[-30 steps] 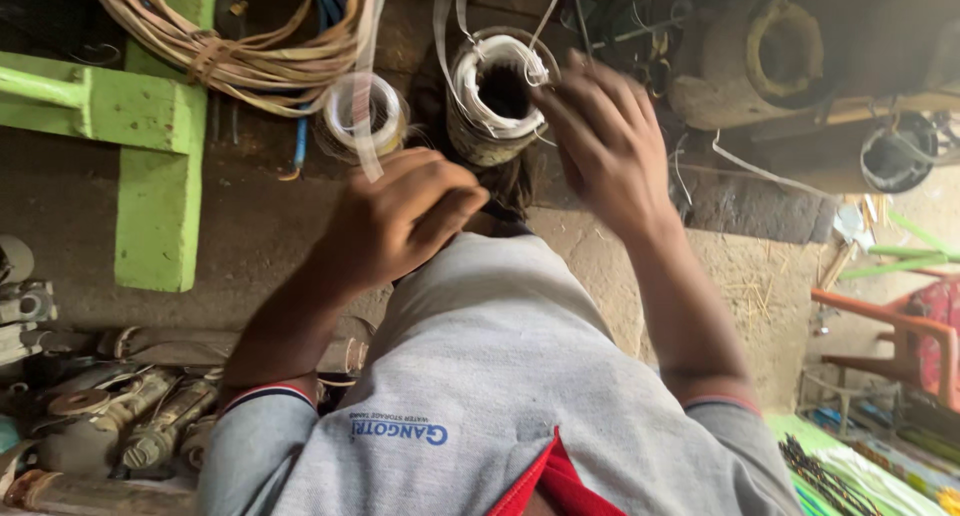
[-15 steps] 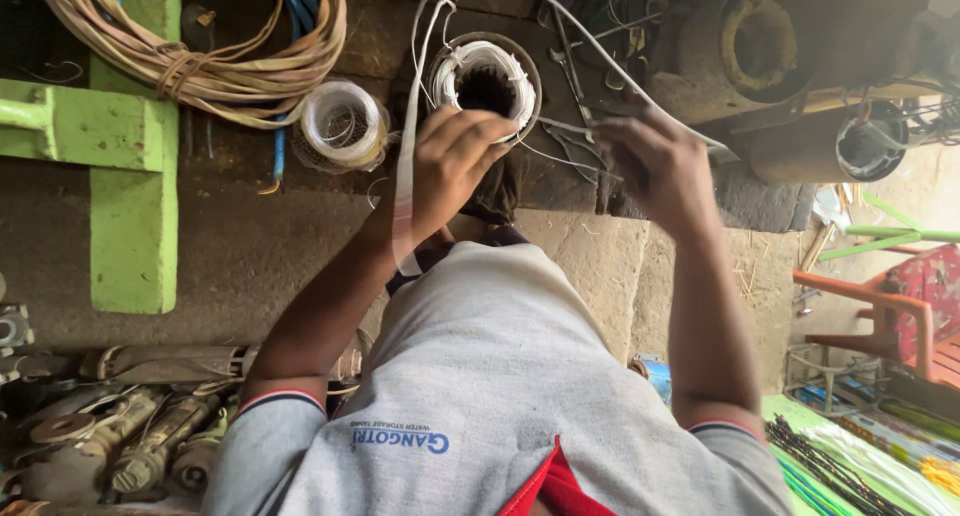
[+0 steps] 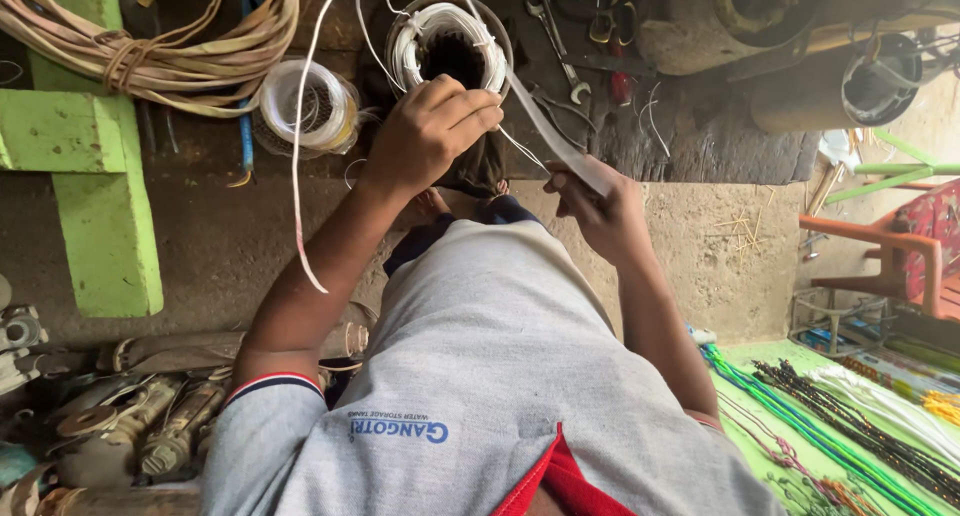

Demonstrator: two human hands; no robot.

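A round motor stator (image 3: pixel 450 48) with white-wrapped windings stands on the dark floor in front of me. My left hand (image 3: pixel 430 126) is curled over its near rim, fingers closed on the white winding and the thin cord there. A flat white tape strip (image 3: pixel 545 126) runs taut from the stator down to my right hand (image 3: pixel 600 201), which pinches its end close to my chest. A long thin white cord (image 3: pixel 297 176) loops from the stator's top and hangs down beside my left forearm.
A roll of white tape (image 3: pixel 305 106) sits left of the stator. Bundled tan cables (image 3: pixel 170 51) lie over a green bench (image 3: pixel 90 176). Spanners (image 3: pixel 560 51) lie to the right, an orange chair (image 3: pixel 900 246) beyond. Coloured wires (image 3: pixel 850 416) lower right, old motor parts (image 3: pixel 120 426) lower left.
My left hand rose from below the tape roll onto the stator's rim. My right hand came away from the stator toward my body, drawing the tape strip out taut.
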